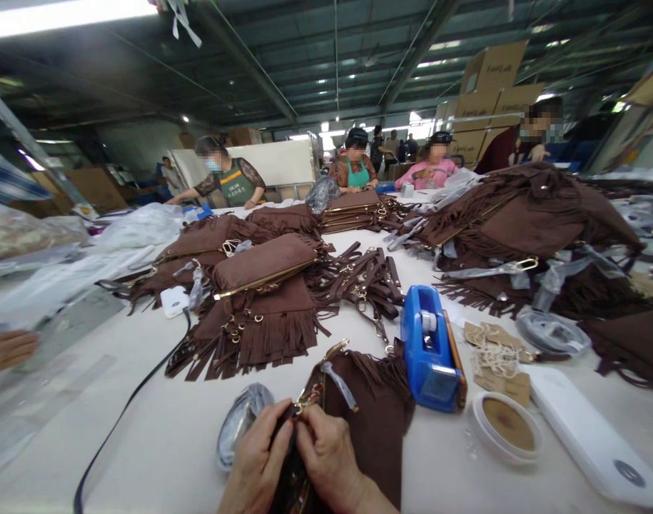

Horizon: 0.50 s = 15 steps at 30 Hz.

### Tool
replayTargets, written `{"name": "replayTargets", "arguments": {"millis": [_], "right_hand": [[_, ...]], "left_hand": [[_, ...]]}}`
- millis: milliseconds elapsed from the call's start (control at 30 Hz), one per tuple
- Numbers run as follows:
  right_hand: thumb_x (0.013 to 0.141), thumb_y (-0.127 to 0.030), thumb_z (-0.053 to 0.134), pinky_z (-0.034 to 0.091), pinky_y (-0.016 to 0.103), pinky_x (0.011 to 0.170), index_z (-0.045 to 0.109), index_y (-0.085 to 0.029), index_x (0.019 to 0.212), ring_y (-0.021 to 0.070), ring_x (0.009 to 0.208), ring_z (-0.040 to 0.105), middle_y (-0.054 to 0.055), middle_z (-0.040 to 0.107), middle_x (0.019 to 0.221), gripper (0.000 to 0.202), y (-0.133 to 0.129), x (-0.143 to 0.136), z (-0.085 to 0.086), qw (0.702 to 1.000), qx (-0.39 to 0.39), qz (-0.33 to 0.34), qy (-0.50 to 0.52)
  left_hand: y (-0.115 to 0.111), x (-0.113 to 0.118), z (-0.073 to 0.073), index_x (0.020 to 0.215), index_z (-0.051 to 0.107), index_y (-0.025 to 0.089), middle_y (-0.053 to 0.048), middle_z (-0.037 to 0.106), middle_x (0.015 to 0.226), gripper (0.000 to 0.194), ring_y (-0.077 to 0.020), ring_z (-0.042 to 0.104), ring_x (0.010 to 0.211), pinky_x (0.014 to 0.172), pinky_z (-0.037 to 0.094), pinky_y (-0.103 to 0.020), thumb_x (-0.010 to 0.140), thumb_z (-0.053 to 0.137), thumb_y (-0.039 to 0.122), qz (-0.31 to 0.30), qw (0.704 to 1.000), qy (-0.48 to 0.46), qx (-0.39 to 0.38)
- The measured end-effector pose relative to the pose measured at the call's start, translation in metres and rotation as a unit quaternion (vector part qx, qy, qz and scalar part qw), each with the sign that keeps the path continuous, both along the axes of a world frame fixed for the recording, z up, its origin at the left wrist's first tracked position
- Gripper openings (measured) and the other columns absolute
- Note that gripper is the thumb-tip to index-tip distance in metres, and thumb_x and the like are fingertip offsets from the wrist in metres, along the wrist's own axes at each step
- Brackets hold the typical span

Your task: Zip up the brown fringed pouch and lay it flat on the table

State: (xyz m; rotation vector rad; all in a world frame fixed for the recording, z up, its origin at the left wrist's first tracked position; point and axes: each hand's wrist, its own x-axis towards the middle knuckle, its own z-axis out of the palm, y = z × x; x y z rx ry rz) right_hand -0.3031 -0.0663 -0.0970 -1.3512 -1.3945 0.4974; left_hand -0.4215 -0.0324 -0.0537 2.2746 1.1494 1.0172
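At the bottom centre, a brown fringed bag (377,421) lies on the white table (160,450), with a plastic-wrapped zip pull at its top. My left hand (259,453) and my right hand (329,446) meet at the bag's left edge, thumbs and fingers pinched close together near a gold clasp (298,408). Both are closed on a dark strap-like part of the bag, mostly hidden between them. A coil wrapped in clear plastic (240,421) sits just left of my left hand.
A blue tape dispenser (427,343), round tub (505,428), white device (588,428) and tags (500,357) lie right. Brown bags (272,264) and straps (366,278) are piled ahead. Another person's hand (8,350) shows at far left; several people work beyond.
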Motion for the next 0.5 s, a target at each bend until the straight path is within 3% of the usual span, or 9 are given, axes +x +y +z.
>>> {"name": "replayTargets", "arguments": {"millis": [500], "right_hand": [[0.086, -0.021, 0.037, 0.038, 0.02, 0.052, 0.057, -0.017, 0.073, 0.0146, 0.055, 0.062, 0.003, 0.063, 0.061, 0.024, -0.0014, -0.0009, -0.0035, 0.999, 0.022, -0.002, -0.032]], "left_hand": [[-0.0009, -0.009, -0.0077, 0.097, 0.061, 0.013, -0.005, 0.069, 0.087, 0.025, -0.0125, 0.066, 0.08, 0.073, 0.052, -0.015, 0.086, 0.043, 0.028, 0.017, 0.994, 0.055, 0.09]]}}
